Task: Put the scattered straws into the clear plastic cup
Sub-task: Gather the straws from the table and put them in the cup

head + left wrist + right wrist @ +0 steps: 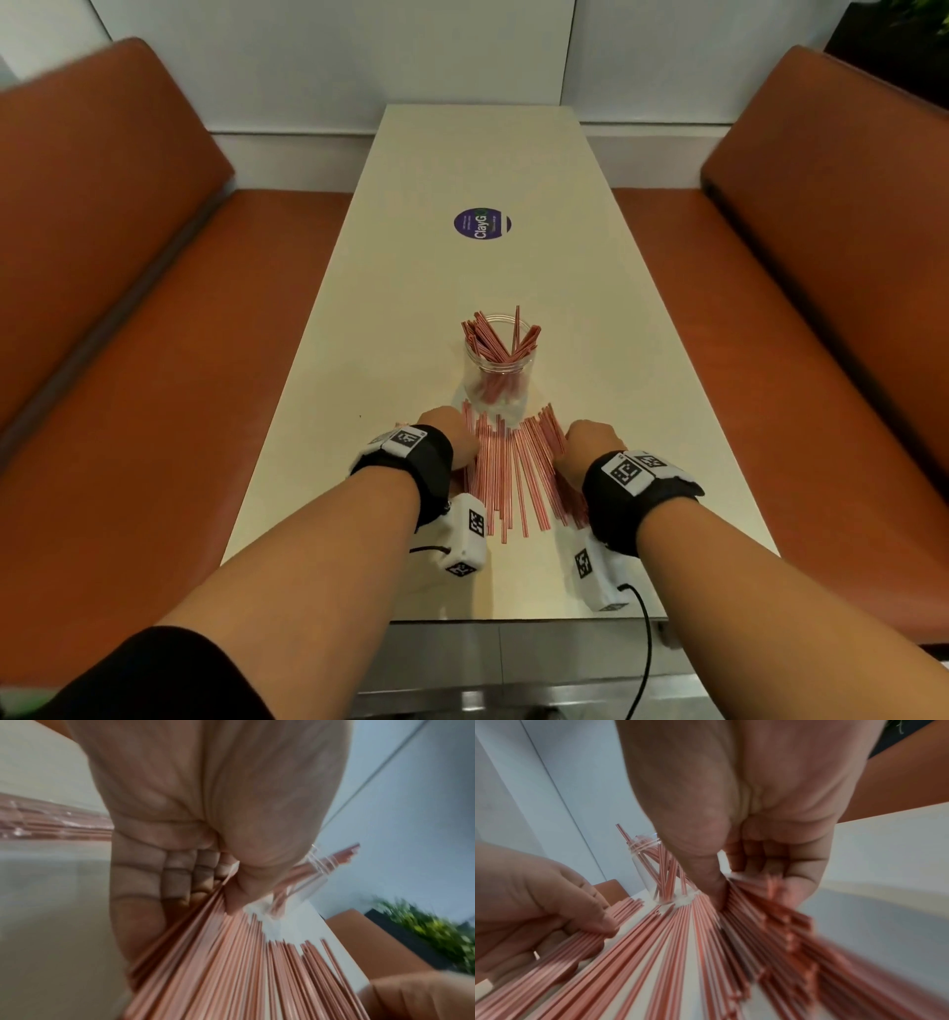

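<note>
straws point(506, 480): fanned on the table point(390, 318) just before the clear plastic cup point(497, 370), some already inside | light, thin, roll away, so bunch them mid-length | left hand point(452, 437) and right hand point(590, 444): each curled round a side bunch

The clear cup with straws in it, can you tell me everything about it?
The cup is clear plastic, round and tall, with ridges round its rim. It stands upright on the table, just beyond both hands. Red-and-white straws fill part of it, leaning and poking out above the rim. More straws lie fanned on the table, reaching its base.
</note>
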The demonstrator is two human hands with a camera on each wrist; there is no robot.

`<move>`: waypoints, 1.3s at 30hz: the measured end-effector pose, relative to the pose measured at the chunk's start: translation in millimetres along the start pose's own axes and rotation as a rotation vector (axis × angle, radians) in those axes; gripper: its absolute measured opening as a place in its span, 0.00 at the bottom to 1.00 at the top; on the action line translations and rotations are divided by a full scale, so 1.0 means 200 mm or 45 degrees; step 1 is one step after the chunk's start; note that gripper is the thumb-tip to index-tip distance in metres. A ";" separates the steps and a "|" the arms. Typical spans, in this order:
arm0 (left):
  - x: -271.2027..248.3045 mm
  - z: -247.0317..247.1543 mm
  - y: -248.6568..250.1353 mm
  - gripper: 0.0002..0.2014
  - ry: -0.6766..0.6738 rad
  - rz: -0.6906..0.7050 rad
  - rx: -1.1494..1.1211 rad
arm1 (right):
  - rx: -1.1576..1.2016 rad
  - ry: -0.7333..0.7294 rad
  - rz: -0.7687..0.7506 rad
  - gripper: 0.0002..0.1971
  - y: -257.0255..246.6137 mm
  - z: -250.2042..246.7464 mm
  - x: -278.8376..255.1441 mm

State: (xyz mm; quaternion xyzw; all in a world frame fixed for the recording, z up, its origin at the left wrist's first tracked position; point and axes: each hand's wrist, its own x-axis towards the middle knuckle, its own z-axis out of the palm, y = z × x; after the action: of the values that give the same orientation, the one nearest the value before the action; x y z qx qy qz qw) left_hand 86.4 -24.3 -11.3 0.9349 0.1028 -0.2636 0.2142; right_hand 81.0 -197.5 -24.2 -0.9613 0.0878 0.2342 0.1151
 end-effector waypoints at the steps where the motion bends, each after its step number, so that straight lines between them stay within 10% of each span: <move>1: 0.00 -0.01 -0.02 0.09 -0.004 0.003 -0.052 | -0.018 -0.017 -0.008 0.07 0.00 -0.01 0.00; 20: -0.05 -0.43 0.15 0.09 0.145 0.295 -2.164 | 0.698 0.293 -0.149 0.14 -0.06 -0.30 0.05; 32: 0.14 -0.33 0.39 0.08 0.441 0.637 -1.442 | 0.781 0.366 -0.258 0.08 -0.03 -0.26 0.06; 39: 0.17 -0.24 0.35 0.09 0.319 0.637 -1.187 | 0.863 0.368 -0.280 0.09 -0.02 -0.25 0.05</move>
State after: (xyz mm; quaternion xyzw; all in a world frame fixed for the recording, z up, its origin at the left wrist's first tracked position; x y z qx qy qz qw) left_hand 157.7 -61.2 31.4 0.7611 0.0080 -0.0177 0.6484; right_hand 112.4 -208.7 13.9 -0.8956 0.0717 0.0400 0.4372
